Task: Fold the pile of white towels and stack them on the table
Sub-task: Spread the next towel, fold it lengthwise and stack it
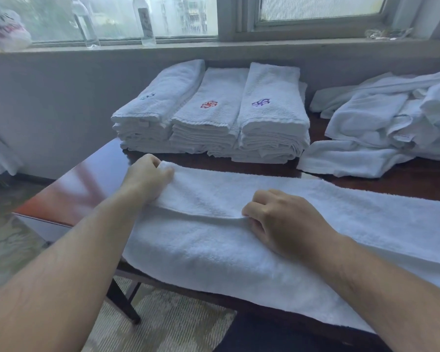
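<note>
Both hands, left hand (148, 174) and right hand (277, 219), pinch one spread towel (214, 250) at six o'clock; three folded stacks (211, 115) at twelve; unfolded pile (391, 123) at two; dark wooden table (92, 174) under a window (163, 16).

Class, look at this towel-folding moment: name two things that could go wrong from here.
1. The towel being folded overhangs the table near edge; it may slide off when the hands, left and right, lift the fold.
2. The unfolded pile lies against the folded stacks; pulling the next one might drag them askew.
</note>
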`<state>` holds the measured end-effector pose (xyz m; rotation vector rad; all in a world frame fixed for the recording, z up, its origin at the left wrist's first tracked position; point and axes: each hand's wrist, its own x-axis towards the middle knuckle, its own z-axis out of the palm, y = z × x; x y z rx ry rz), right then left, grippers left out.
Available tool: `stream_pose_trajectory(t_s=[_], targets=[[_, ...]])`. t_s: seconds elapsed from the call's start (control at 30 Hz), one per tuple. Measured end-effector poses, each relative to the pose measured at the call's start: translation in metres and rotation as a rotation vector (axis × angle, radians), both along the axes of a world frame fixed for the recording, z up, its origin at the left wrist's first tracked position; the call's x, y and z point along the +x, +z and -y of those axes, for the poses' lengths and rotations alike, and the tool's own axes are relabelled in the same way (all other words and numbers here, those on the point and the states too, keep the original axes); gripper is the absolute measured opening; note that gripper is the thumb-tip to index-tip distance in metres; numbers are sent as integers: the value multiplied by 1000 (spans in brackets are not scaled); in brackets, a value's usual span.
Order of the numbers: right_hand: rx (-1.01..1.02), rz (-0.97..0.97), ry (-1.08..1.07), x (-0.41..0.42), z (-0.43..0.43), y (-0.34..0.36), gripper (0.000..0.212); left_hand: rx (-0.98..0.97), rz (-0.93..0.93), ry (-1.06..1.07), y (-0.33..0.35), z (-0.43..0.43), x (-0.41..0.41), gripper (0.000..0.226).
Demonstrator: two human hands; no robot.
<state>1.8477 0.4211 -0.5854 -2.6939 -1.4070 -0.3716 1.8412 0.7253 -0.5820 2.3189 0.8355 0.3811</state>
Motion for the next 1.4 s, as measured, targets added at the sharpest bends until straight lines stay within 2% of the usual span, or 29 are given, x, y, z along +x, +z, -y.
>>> stream_pose_trajectory(t_s=[0.13,0.2,0.27,0.33,0.43,0.53,0.6,0.67,0.8,0.93,1.0,1.1,1.13,1.27,1.33,1.4], targets=[[108,-221,-19,-2,14,8,36,262,64,67,-6,18,-2,38],[244,-292,-101,2,31,13,35,389,135,12,-3,44,-4,44],[388,-244,-272,14,56,17,28,404,256,-216,2,80,-6,39],[433,-192,-506,28,83,18,25,346,284,-515,4,120,-7,34],[408,-297,-732,42,117,10,32,339,84,-816,-4,168,0,46],[186,-510,-741,47,136,-5,59,476,-203,-862,-20,182,8,65],[49,-485,-748,55,141,-11,68,513,-249,-847,-25,180,9,69],[-12,-445,-773,61,139,-13,67,512,-279,-849,-24,179,9,69],[-3,-437,-782,59,128,-18,69,450,-302,-820,-15,185,12,63],[11,-448,-726,54,130,-15,73,491,-318,-822,-13,191,9,63],[28,-462,-703,53,133,-9,65,475,-363,-814,-8,196,8,62],[168,-533,-618,51,145,4,27,448,-335,-888,2,226,10,62],[211,-535,-620,48,153,8,23,449,-298,-950,5,241,10,62],[377,-377,-826,23,210,16,40,416,-119,-1137,6,308,11,59],[448,-250,-1008,8,251,16,40,405,-16,-1205,5,344,13,58],[419,-181,-1179,-1,288,15,36,385,48,-1254,2,374,16,58]])
